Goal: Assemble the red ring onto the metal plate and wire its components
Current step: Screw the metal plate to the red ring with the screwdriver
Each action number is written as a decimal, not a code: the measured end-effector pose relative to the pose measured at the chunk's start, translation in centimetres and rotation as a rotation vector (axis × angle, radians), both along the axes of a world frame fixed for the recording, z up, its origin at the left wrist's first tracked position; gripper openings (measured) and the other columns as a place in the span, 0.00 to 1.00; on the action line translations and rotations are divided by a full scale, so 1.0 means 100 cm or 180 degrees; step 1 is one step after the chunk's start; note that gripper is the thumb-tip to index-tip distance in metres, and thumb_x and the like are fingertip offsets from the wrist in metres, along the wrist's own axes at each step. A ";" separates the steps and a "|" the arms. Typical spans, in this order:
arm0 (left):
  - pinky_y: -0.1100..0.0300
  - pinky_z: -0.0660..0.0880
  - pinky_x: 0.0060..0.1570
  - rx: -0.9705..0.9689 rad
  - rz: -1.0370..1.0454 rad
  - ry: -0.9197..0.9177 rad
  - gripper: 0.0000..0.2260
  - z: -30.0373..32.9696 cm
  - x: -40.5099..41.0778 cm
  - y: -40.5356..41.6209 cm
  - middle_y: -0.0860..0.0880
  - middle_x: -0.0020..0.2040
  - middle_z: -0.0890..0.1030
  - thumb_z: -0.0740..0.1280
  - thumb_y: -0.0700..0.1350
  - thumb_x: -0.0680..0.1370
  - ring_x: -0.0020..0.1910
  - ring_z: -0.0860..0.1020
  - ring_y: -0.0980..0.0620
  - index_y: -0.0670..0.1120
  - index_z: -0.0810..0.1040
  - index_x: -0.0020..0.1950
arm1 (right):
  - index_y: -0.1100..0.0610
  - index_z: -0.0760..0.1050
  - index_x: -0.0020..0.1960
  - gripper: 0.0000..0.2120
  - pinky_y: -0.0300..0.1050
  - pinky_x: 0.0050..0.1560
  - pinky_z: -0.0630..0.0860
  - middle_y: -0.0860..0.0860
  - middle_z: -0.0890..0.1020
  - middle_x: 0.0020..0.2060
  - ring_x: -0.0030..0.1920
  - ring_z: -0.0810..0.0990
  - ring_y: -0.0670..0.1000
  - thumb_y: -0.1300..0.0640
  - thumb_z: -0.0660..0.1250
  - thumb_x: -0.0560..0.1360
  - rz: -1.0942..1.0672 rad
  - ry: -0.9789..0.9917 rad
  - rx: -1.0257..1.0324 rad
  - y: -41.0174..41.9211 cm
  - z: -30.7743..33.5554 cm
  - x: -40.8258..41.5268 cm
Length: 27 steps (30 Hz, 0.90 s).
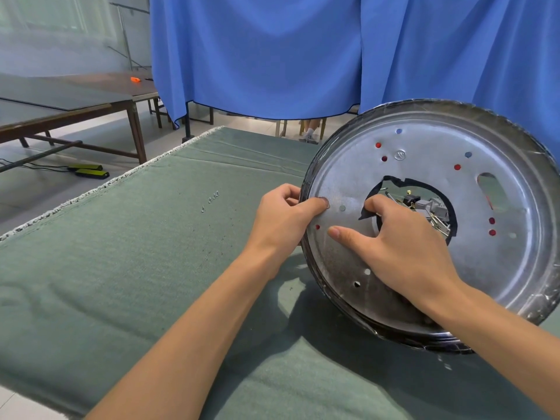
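The left hand (286, 218) grips the left rim of the metal plate (430, 219), thumb pressed on its silvery face and the other fingers curled behind the edge. The right hand (394, 244) lies on the plate's face at the centre right of the frame, its thumb flat on the metal and its fingers hooked through the central opening (409, 207), so it holds the plate there. The plate stands tilted on its lower edge on the green cloth (136, 253) covering the tabletop, face toward the viewer. Red shows through several small holes (457, 167) in the face, so the red ring seems to sit behind the plate; I cannot tell how it is fixed. Metal parts and a black piece show inside the opening. A few small screws (212, 200) lie on the cloth, well to the left of the hands. Behind hangs a blue curtain (272, 56), with wooden tables (75, 104) at the upper left.
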<state>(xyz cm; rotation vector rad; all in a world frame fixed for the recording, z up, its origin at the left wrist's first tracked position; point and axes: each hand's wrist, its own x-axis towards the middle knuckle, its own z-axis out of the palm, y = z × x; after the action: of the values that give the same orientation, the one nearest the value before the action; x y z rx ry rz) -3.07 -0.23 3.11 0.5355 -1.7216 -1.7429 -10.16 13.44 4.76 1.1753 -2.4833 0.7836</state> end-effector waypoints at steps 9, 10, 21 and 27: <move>0.41 0.79 0.51 0.0505 -0.0577 -0.0157 0.31 0.001 0.004 -0.001 0.38 0.51 0.82 0.65 0.65 0.72 0.50 0.81 0.41 0.37 0.78 0.54 | 0.53 0.75 0.56 0.27 0.55 0.48 0.77 0.47 0.81 0.47 0.49 0.79 0.53 0.34 0.66 0.68 -0.0042 -0.0164 0.0028 0.002 -0.004 -0.002; 0.40 0.78 0.52 0.0708 -0.0615 -0.0158 0.31 0.002 0.004 -0.002 0.38 0.49 0.82 0.62 0.68 0.71 0.50 0.81 0.40 0.39 0.78 0.50 | 0.53 0.75 0.56 0.27 0.55 0.48 0.77 0.47 0.81 0.47 0.49 0.79 0.53 0.34 0.67 0.68 -0.0037 -0.0207 0.0015 0.002 -0.004 -0.002; 0.62 0.74 0.23 0.0771 -0.0507 -0.0079 0.07 -0.007 0.000 -0.008 0.49 0.31 0.79 0.63 0.37 0.78 0.27 0.75 0.54 0.44 0.72 0.40 | 0.52 0.75 0.56 0.27 0.52 0.47 0.76 0.45 0.78 0.44 0.49 0.78 0.53 0.33 0.66 0.67 -0.0037 -0.0222 0.0017 0.007 -0.005 -0.004; 0.63 0.73 0.21 0.0820 -0.0677 0.0066 0.08 -0.005 0.003 -0.009 0.49 0.31 0.78 0.63 0.36 0.78 0.26 0.76 0.55 0.44 0.71 0.40 | 0.51 0.75 0.55 0.26 0.50 0.44 0.74 0.44 0.79 0.43 0.48 0.78 0.52 0.33 0.66 0.67 -0.0064 -0.0129 -0.0006 0.013 -0.001 -0.007</move>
<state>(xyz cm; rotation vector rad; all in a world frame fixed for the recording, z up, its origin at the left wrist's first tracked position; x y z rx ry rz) -2.81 -1.11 2.59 0.4545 -1.5970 -2.1315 -10.83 14.71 4.63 1.1432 -2.5224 0.8119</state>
